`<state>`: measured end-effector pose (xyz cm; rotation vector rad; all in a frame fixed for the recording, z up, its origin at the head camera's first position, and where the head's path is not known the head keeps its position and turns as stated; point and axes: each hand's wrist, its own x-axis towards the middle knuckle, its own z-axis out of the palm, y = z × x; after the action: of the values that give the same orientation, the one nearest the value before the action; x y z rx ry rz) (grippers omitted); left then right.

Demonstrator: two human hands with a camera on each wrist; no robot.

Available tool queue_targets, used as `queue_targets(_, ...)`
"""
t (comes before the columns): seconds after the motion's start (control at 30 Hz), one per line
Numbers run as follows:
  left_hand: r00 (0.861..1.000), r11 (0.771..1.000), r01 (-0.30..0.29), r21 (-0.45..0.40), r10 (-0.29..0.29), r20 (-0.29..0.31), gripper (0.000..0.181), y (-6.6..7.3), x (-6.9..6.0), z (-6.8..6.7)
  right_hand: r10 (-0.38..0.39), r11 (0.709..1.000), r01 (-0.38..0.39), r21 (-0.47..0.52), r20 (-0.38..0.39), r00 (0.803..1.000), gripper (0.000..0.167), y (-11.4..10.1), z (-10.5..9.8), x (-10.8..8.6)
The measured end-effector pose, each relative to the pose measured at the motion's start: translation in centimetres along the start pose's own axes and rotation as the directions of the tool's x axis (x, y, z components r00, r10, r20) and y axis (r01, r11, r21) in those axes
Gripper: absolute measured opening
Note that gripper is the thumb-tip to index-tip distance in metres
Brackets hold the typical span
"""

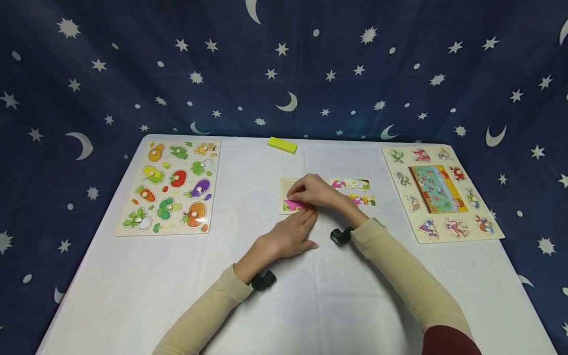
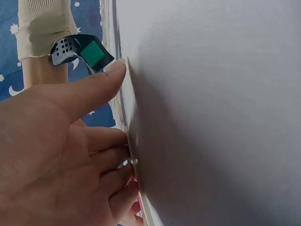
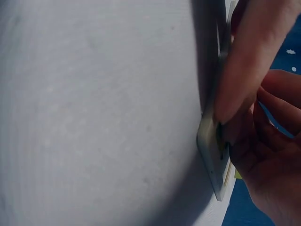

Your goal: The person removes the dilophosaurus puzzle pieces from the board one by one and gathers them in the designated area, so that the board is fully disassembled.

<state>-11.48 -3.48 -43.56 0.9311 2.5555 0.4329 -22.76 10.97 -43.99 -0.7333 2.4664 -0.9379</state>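
Observation:
A small light-wood puzzle tray [image 1: 282, 197] lies flat at mid-table, partly hidden under both hands. My right hand [image 1: 314, 190] bends over it from the right, its curled fingertips pinching a pink jigsaw piece [image 1: 293, 204] low in the tray. Along the tray's near edge rests my left hand [image 1: 284, 239], fingers stretched forward and thumb held apart. The left wrist view shows that same left hand [image 2: 70, 160] side-on against the edge. To the right of the tray lie several colourful jigsaw pieces [image 1: 351, 184] in two rows.
A vegetable peg puzzle [image 1: 215, 187] lies at the left of the white table [image 1: 248, 197]. At the right is a sea-animal board [image 1: 401, 190] bearing a framed picture puzzle [image 1: 437, 189]. A yellow block [image 1: 282, 145] sits near the back edge, before a star-patterned cloth.

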Motion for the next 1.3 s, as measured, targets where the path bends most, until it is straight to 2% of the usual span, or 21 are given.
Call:
queue_targets(0.27,1.000,1.000,-0.011,0.009,0.011,-0.006,0.078,-0.1,0.0,-0.1,0.008,1.000,-0.008,0.010,0.003,1.000,0.012,0.0,0.2,0.4)
queue_targets(0.53,1.000,1.000,-0.019,0.004,0.019,0.000,0.076,-0.2,0.1,-0.2,0.036,0.996,-0.036,0.078,-0.001,0.999,0.012,0.2,0.0,0.5)
queue_targets(0.73,1.000,1.000,-0.015,0.006,0.015,-0.002,0.076,-0.1,0.0,-0.4,0.046,0.990,-0.049,0.128,0.028,0.999,0.013,0.1,-0.1,0.5)
queue_targets(0.87,1.000,1.000,-0.012,0.013,0.012,-0.003,0.075,-0.1,0.0,-0.2,0.020,0.989,-0.022,0.143,0.011,1.000,0.011,0.4,-0.2,0.3)
queue_targets(1.03,1.000,1.000,0.014,-0.005,-0.014,0.009,0.074,0.1,-0.1,-0.1,0.011,0.985,-0.002,0.172,-0.050,0.999,0.009,1.1,-1.1,-0.7)
queue_targets(1.3,1.000,1.000,0.017,-0.006,-0.017,0.007,0.074,0.1,-0.1,-0.1,0.114,0.974,-0.087,0.210,-0.116,0.987,0.012,2.5,-3.3,-3.6)
